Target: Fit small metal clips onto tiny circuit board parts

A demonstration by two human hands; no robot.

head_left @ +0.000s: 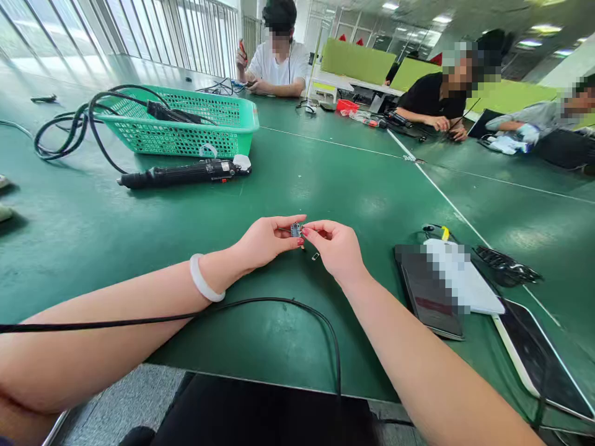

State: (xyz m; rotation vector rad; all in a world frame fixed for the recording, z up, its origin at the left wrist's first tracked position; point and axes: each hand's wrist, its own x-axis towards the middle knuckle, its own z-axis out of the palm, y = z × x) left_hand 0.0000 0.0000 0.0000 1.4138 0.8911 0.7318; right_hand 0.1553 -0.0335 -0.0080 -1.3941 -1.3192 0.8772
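Observation:
My left hand [267, 243], with a white bangle on its wrist, holds a small grey-blue circuit board [295, 230] between thumb and fingers just above the green table [260, 371]. At the board's right edge, the thumb and forefinger of my right hand [337, 244] are pinched together. Whether they grip the board itself or a tiny part beside it is hidden by the fingertips. Below the hands lies a small flat metallic piece [316, 256]. A black cable [279, 300] runs over my left forearm and bends down past the table edge.
A green plastic basket [186, 139] with black cables stands at the back left. In front of it lies a black electric screwdriver [186, 173]. To the right are a dark notebook [432, 297], a white item [458, 266], a tablet [543, 353] and glasses [506, 265]. Several people sit across.

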